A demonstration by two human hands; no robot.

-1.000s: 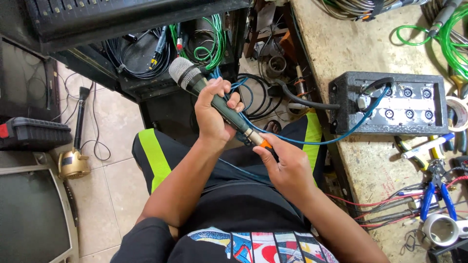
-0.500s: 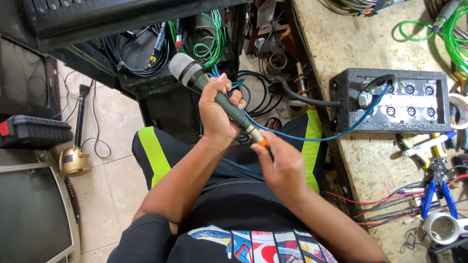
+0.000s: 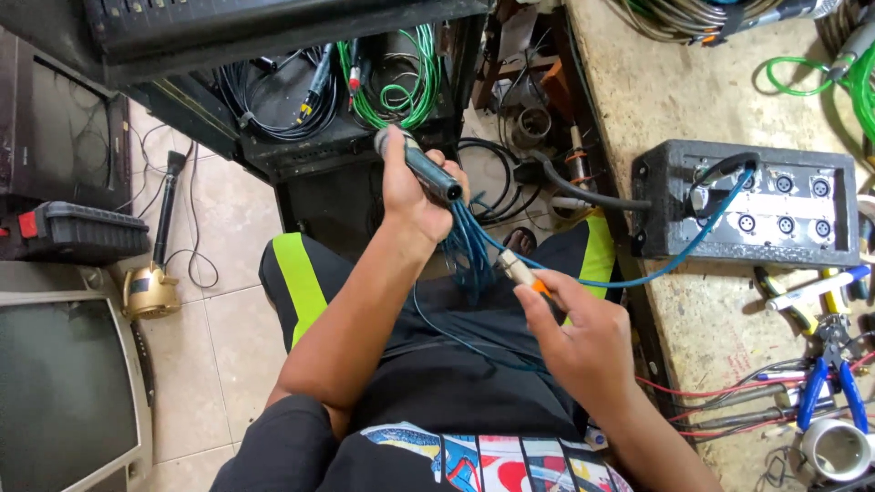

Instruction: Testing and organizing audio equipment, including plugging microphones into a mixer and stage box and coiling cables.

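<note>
My left hand (image 3: 412,194) grips a dark handheld microphone (image 3: 430,170), its open connector end pointing right and its grille hidden behind the fingers. My right hand (image 3: 576,328) holds a silver cable plug (image 3: 516,270) with an orange collar, a short gap away from the microphone's end. A blue cable (image 3: 674,260) runs from that plug up to a socket on the grey connector box (image 3: 758,205) on the bench. A loose bundle of the blue cable (image 3: 467,251) hangs between my hands over my lap.
Blue-handled pliers (image 3: 831,374), a roll of tape (image 3: 837,448) and red wires lie on the bench at the right. Coiled green cables (image 3: 406,91) and black ones sit in the rack ahead. An old television (image 3: 64,392), a black case (image 3: 77,232) and a gold stand base (image 3: 150,292) stand at the left.
The plug has come out of the microphone's end. My left hand has turned the microphone and lifted it away; my right hand has drawn the plug down and to the right.
</note>
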